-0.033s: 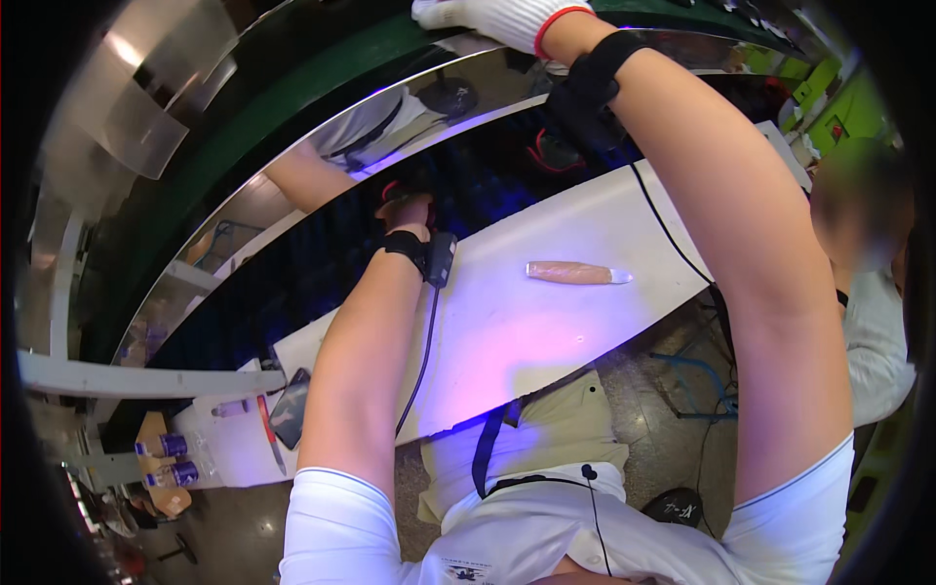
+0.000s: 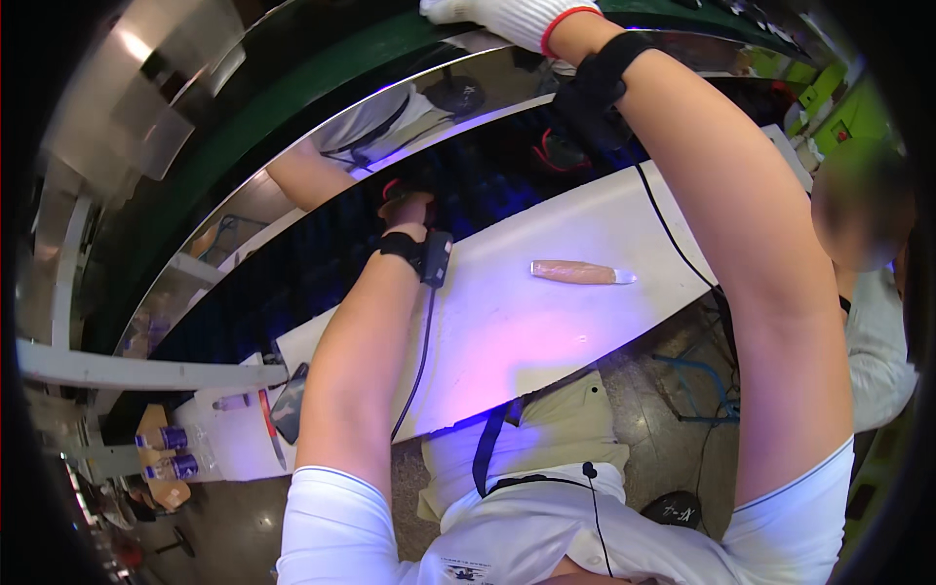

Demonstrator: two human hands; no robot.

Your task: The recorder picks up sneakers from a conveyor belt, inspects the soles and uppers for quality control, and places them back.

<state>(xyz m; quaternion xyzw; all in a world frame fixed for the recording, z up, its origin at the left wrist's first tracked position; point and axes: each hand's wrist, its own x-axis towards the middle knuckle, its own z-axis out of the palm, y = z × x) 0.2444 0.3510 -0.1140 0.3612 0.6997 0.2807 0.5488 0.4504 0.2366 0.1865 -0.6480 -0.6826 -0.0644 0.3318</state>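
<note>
My right hand (image 2: 517,18), in a white knit glove with a red cuff, is stretched over the dark green surface (image 2: 322,58) at the top. A shiny metal strip (image 2: 283,185) runs just below it. The picture's upper edge cuts off most of its fingers. My left hand (image 2: 408,207) reaches into the dark gap under the strip; its fingers are lost in shadow, with a bit of red showing. Nearest to it is the white tabletop (image 2: 478,292). A slim brownish, wrapped-looking object (image 2: 575,272) with a pale pointed end lies there.
Black straps and cables circle both wrists. On the lower left sit a dark phone-like slab (image 2: 290,405), a red-handled tool (image 2: 268,417) and two purple-labelled bottles (image 2: 171,453). A white bar (image 2: 146,368) crosses the left side. Another person (image 2: 877,331) is at the right edge.
The view has shifted very slightly, and my right hand sits a little further right in the picture. Otherwise both hands and the things on the table look the same.
</note>
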